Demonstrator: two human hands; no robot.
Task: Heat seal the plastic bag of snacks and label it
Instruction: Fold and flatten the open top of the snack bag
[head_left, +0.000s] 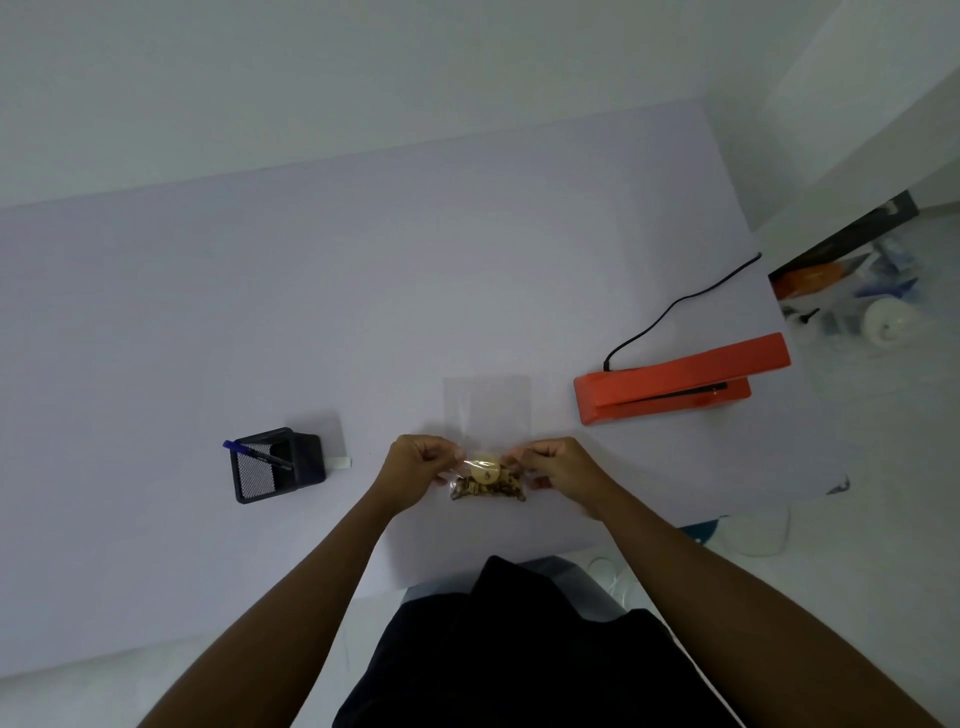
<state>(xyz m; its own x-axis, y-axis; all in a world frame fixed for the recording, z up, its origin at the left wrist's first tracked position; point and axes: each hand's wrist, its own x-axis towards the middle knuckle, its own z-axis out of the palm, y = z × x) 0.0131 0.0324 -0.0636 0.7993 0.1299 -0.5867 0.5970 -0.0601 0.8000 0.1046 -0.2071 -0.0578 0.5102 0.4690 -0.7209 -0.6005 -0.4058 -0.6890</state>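
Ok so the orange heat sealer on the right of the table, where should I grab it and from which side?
Best to take the orange heat sealer by its raised upper arm near the free far-right end, coming from above with the right hand. The arm is hinged at the left end, where the black cord plugs in, and its jaw opens toward you, so pressing near the free end probably gives the most leverage.

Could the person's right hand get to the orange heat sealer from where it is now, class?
Probably yes. The right hand is pinching the snack bag, and the heat sealer sits on the same side, further back on the table. Nothing lies between them, though the hand is occupied with the bag.
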